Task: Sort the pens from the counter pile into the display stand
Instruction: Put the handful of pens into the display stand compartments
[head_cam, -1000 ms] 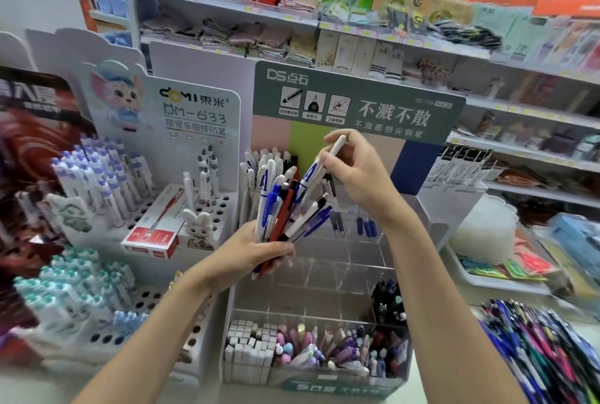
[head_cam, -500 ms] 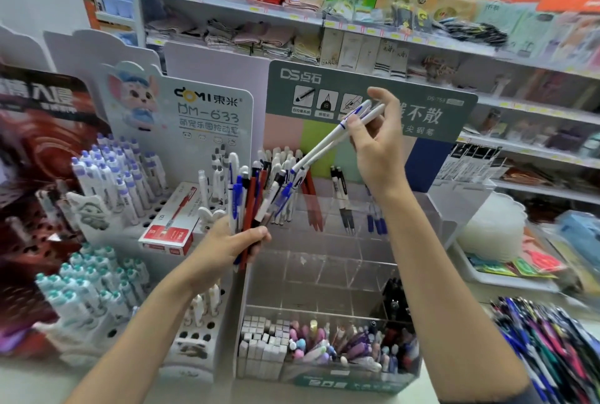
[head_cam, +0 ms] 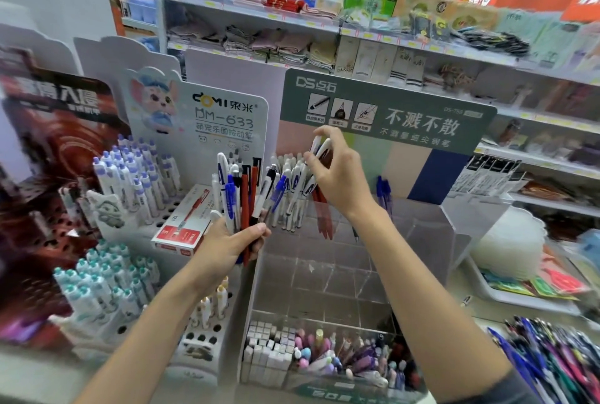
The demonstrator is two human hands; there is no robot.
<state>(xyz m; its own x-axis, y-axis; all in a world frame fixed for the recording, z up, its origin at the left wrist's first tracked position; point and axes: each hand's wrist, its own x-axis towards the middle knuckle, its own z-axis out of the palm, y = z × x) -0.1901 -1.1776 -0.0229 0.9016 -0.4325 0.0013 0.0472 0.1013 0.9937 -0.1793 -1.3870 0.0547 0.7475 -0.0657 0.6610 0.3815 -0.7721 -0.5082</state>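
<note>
My left hand [head_cam: 227, 246] grips a bundle of pens [head_cam: 242, 189], white, blue and red, held upright in front of the clear acrylic display stand [head_cam: 324, 277]. My right hand [head_cam: 341, 176] pinches two white pens [head_cam: 319, 152] by their tops and holds them tip down over the stand's back row, where several white pens with blue clips [head_cam: 292, 183] stand. Red pens [head_cam: 324, 218] and blue pens [head_cam: 384, 191] fill neighbouring back compartments. The pile of mixed pens [head_cam: 558, 361] lies on the counter at the lower right.
A white DM-633 stand [head_cam: 201, 131] with purple-capped pens and a red box [head_cam: 185, 225] sits to the left. The stand's front trough holds erasers and small pastel items [head_cam: 324, 358]. A white tray [head_cam: 519, 293] of packets lies on the right; shelves run behind.
My right hand drew two white pens out of the bundle, lifted them high, then lowered them over the back row. My left hand shifted the bundle left.
</note>
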